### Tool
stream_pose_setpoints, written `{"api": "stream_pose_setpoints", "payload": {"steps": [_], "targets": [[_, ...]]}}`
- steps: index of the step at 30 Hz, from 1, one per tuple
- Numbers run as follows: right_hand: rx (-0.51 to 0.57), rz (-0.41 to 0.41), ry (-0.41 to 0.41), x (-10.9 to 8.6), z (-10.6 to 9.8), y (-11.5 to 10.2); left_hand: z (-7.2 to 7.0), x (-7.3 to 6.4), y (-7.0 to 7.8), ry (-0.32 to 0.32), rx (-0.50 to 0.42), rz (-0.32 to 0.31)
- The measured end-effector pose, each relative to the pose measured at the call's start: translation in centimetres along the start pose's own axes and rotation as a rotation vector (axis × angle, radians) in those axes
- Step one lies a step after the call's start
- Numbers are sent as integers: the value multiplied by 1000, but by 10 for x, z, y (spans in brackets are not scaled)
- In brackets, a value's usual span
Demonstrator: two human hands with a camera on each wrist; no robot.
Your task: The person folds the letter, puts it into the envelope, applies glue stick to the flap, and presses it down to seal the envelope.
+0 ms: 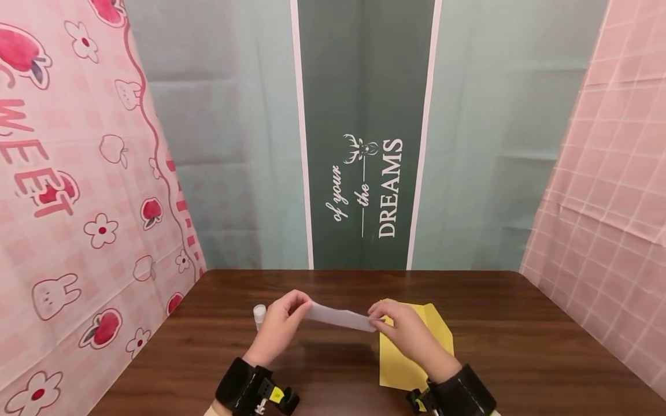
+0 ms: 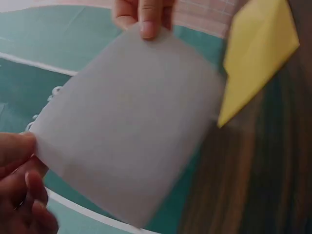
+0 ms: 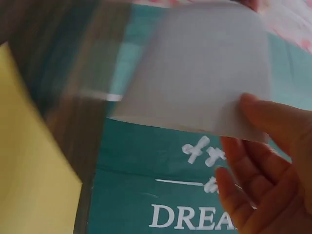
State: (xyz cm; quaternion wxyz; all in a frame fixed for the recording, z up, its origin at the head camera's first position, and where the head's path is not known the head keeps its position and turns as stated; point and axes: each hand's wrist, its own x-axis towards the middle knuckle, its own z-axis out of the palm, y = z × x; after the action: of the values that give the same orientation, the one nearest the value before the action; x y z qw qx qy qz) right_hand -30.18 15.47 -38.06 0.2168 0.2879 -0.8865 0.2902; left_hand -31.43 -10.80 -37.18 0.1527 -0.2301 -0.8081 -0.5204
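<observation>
A pale paper sheet (image 1: 339,317) is hanging in the air above the tabletop (image 1: 494,329), and the two hands are carrying it between them. The left hand (image 1: 278,328) is pinching one end with thumb and fingers; the right hand (image 1: 403,329) is pinching the opposite end, its thumb pressing on the face and its fingers supporting from behind, as the right wrist view is showing. I suppose they are gripping at both ends because such thin paper is bending easily, and two supports are keeping it rather flat. Whether it is one layer or folded, I cannot tell.

Below the right hand, a yellow paper (image 1: 400,370) is lying on the tabletop, showing angled edges and a crease. It is probably resting there to be near this hand. Just beside the left hand, a small white tube (image 1: 259,312) is standing upright, the hand partly hiding it; maybe it is standing aside to leave the middle free.

Both wrists are wearing black straps (image 1: 463,393). Behind, a green curtain (image 1: 359,86) is hanging, and pink cloths (image 1: 609,190) are covering both sides.
</observation>
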Motion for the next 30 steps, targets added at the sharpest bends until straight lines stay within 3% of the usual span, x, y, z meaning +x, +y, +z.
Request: {"api": "stream_pose_setpoints", "payload": {"steps": [3,8,12,16,22,25,30], "targets": [[-98,-101,-60,-6,8,2,-6,-3,-10,-193,66,39],[-191,-172,-304,-8,17,4,-11,-5,-28,-501,181,121],[-257,-172,-472,-6,31,3,-7,-8,-43,-643,341,179],[-323,-149,-563,-12,42,4,5,-15,-52,-687,633,273],[-400,-172,-550,-18,47,2,20,-28,-46,-651,997,483],[-421,-161,-548,-19,46,0,22,-30,-42,-634,1067,544],[-430,-136,-556,-18,42,-3,21,-29,-37,-641,1037,472]]}}
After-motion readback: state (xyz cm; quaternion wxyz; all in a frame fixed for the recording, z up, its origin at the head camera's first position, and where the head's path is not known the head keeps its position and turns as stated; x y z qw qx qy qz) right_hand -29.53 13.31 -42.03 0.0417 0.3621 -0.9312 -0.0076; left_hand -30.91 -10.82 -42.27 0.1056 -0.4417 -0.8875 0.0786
